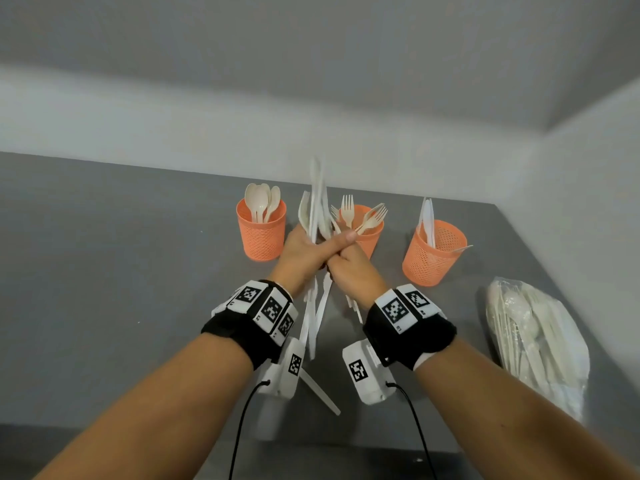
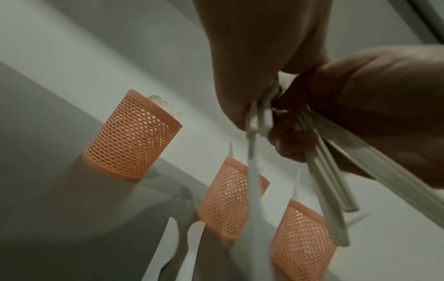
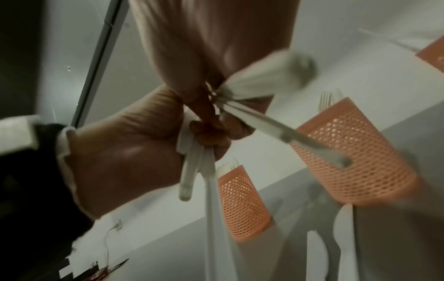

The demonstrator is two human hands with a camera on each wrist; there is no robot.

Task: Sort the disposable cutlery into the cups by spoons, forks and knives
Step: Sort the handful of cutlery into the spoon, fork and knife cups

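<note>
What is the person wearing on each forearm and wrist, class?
Both forearms are bare. Each wrist has a black strap: left wrist strap, right wrist strap. White blocks with black square code markings sit on top. A white camera box hangs under each wrist, trailing a thin black cable.

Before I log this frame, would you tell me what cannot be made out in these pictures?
- Bundle of cutlery: blurred by motion in the head view, so its count and types are unclear; both the left hand and right hand cover its middle.
- Plastic bag: wrinkled film blurs its contents in the head view.
- Right cup: cut off by the right wrist picture's edge.
- Spoon cup: only spoon tips show in the left wrist view.
</note>
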